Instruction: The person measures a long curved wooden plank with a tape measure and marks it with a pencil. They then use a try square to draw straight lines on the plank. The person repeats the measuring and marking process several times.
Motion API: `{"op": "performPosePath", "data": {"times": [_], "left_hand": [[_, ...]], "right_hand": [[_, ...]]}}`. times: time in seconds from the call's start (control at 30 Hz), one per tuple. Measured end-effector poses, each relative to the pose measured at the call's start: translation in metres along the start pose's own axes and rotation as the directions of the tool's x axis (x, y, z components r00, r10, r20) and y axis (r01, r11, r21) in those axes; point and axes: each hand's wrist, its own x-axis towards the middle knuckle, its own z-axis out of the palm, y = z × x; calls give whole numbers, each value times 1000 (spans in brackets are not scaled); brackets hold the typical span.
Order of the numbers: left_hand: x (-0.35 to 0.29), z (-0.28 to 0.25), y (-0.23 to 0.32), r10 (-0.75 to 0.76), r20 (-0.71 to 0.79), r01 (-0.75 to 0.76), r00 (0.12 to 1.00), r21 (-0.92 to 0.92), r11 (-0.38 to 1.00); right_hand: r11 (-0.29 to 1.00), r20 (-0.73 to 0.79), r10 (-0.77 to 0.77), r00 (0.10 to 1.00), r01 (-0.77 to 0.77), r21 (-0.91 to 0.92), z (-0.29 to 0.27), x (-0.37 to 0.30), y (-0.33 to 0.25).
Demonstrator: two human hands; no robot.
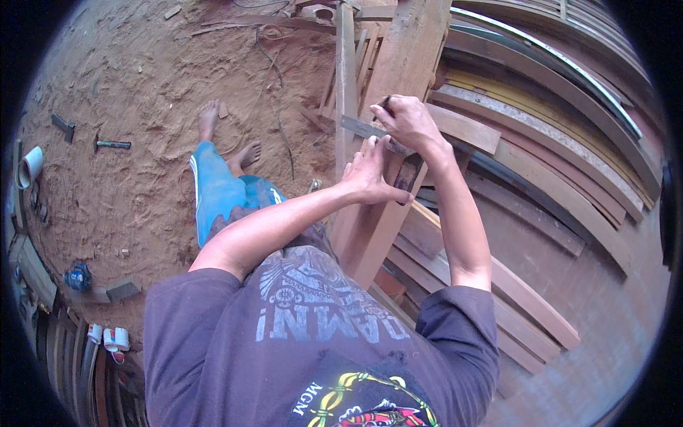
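Observation:
A long wooden beam (409,50) runs away from my body, and a flat metal blade (363,128), like that of a ruler or square, lies across it. My left hand (370,174) rests on the beam with its thumb stretched toward the right edge. Its fingertips touch the near side of the blade, and the fingers are spread. Just beyond, my right hand (407,124) is closed above the blade, pinching a thin dark pencil-like thing (386,103); the fingers hide most of it. A dark hollow (409,174) shows in the beam beside my left thumb.
Stacked boards (541,135) fill the right side. On the sandy floor at left lie a hammer (114,144), a dark block-shaped tool (63,127) and a blue round object (78,276). A black cable (284,135) trails past my feet. White cups (109,338) stand at lower left.

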Motion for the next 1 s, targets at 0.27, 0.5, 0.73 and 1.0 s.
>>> {"op": "performPosePath", "data": {"times": [0.27,0.5,0.73,1.0], "left_hand": [[-3,0,-1,39,-91,-33,995,64,997],[-3,-4,3,-8,-15,9,1000,49,999],[-2,-4,1,5,-5,-5,1000,32,999],[1,-1,-2,-42,16,40,999,81,996]], "right_hand": [[983,177,-71,982,99,-153,16,26,4],[951,200,-65,978,121,-283,-71,-28,-17],[979,128,-142,982,158,-128,-16,22,-16],[987,252,-2,968,43,-157,11,31,-3]]}}
